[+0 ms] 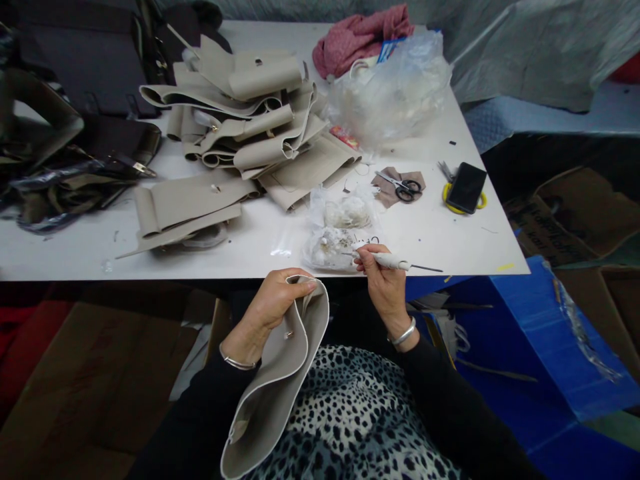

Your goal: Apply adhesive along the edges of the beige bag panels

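Note:
My left hand [275, 301] grips the upper edge of a beige leather bag piece [280, 383], thumb over its rim. The piece hangs above my lap, its edges curved apart, with a small metal fitting on its inner panel. In my right hand [383, 280] is a thin tool with a white-wrapped handle [393, 260], its dark metal shaft pointing right. The tool's other tip reaches over a clear plastic bag [333, 245] with whitish and dark contents at the table's front edge. What those contents are I cannot make out.
A heap of beige bag pieces [250, 127] covers the table's middle left, with dark bags [95, 133] beyond. Black-handled scissors [400, 185] lie on a brown scrap. A phone [467, 188] rests on yellow-handled scissors [447, 172]. Blue sheeting [545, 347] is at right.

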Available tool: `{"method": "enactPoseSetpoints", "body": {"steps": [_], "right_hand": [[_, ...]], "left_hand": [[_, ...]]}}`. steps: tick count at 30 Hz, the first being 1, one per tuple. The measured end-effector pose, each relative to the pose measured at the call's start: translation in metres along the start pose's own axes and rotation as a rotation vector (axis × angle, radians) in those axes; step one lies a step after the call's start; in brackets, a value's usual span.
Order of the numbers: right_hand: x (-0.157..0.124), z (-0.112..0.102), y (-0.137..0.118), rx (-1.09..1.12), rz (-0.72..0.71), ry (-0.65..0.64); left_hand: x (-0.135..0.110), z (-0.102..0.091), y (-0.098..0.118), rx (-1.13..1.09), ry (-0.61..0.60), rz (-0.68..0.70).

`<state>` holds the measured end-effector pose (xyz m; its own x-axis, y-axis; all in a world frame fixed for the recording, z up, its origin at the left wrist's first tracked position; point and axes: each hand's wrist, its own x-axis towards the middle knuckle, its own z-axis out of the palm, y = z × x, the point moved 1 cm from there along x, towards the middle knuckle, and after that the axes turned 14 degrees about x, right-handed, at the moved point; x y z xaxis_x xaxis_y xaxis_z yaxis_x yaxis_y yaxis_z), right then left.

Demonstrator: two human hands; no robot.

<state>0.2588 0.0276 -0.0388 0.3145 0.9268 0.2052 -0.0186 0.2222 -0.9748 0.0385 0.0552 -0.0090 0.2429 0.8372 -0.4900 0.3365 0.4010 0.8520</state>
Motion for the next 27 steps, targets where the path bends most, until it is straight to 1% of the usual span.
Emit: {"method": "enactPoseSetpoints", "body": {"steps": [5, 11, 13, 14, 16, 17, 19, 20, 23, 27], "right_hand": [[0.0, 0.002, 0.002, -0.001, 0.002, -0.043], [-0.001, 0.005, -0.006, -0.133, -0.105, -0.142], [-0.002, 0.004, -0.009, -0.115, -0.133, -0.1], [-0.003, 0.004, -0.01, -0.079, -0.124, -0.064], [-0.006, 0.004, -0.013, 0.046, -0.024, -0.031], [-0.008, 0.004, -0.014, 0.121, 0.055, -0.05], [-0.011, 0.007, -0.017, 0.244, 0.204, -0.14], [-0.012, 0.008, -0.019, 0.277, 0.249, -0.185], [-0.013, 0.011, -0.025, 0.284, 0.279, -0.268], [-0.011, 0.011, -0.026, 0.261, 0.277, -0.319]], "left_hand": [[-0.002, -0.003, 0.0, 0.007, -0.011, -0.004], [-0.003, -0.008, -0.004, 0.039, -0.047, 0.015], [-0.003, -0.009, -0.004, 0.044, -0.056, 0.015], [-0.003, -0.01, -0.004, 0.047, -0.062, 0.015], [-0.003, -0.01, -0.004, 0.052, -0.078, 0.015], [-0.003, -0.009, -0.004, 0.052, -0.091, 0.016], [-0.002, -0.009, -0.005, 0.047, -0.125, 0.018], [-0.002, -0.008, -0.005, 0.042, -0.141, 0.02], [-0.001, -0.008, -0.005, 0.038, -0.191, 0.024], [-0.001, -0.008, -0.003, 0.04, -0.228, 0.011]]}}
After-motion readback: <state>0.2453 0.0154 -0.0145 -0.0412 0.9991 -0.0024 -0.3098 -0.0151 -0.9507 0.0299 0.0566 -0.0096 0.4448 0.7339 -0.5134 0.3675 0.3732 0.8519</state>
